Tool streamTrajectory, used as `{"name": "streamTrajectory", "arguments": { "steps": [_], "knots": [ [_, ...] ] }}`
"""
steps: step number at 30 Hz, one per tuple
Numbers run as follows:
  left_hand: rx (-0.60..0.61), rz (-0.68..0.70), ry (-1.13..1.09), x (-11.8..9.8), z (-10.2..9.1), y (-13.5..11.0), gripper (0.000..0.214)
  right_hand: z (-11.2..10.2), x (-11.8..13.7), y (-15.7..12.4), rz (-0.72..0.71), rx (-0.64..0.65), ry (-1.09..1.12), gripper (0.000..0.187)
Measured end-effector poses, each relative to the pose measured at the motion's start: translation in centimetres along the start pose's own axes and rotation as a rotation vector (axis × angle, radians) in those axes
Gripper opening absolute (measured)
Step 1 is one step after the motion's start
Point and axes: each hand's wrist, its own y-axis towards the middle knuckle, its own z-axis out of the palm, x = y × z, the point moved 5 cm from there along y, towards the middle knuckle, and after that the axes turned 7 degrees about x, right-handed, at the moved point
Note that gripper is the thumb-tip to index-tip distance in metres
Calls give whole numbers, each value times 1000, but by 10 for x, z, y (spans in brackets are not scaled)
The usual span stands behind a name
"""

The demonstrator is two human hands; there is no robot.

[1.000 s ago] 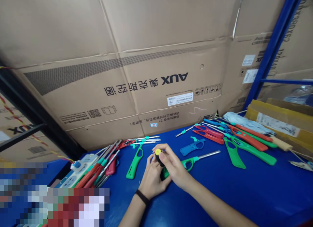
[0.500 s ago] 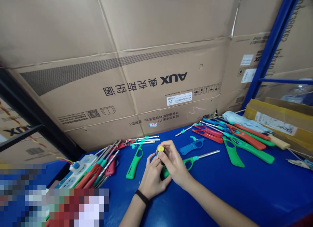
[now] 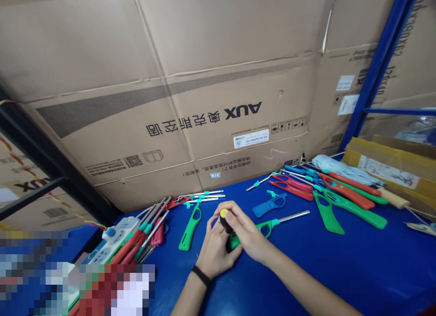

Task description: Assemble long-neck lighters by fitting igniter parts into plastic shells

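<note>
My right hand (image 3: 250, 241) is closed round a short screwdriver (image 3: 225, 222) with a black handle and a yellow end cap. The screwdriver's tip is hidden by my fingers. Underneath it, my left hand (image 3: 216, 252) grips a green gas lighter (image 3: 235, 241), whose metal tube points to the right. Much of the lighter's body is covered by both hands. To the left lies a green lighter shell (image 3: 189, 229). Beyond my right hand, a blue lighter shell (image 3: 269, 205) rests on the blue table surface (image 3: 289, 266).
Red lighters with metal tubes (image 3: 136, 239) lie beside a white power strip (image 3: 105, 248) at left. Red shells (image 3: 293, 186), green shells (image 3: 357, 209) and a wooden-handled tool (image 3: 395, 198) are piled at right, near a yellow-taped carton (image 3: 381, 166). Cardboard (image 3: 204, 93) stands behind.
The screwdriver has tilted, so more of its black handle shows below the yellow cap. Both hands keep their grip, and the whole view has shifted slightly.
</note>
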Motion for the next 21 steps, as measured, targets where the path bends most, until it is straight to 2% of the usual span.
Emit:
{"name": "streamTrajectory", "arguments": {
  "steps": [5,10,15,21],
  "knots": [
    [38,-38,1,1,2,0,27,-1,12,4,-78,29,-171,12],
    [34,-48,22,2,2,-1,18,-5,18,7,-8,-71,-249,18],
    [34,-52,12,0,-1,1,15,-1,27,-3,122,-249,-378,25],
    [70,-46,26,0,0,2,19,0,35,-21,194,-475,-644,40]
  ]
}}
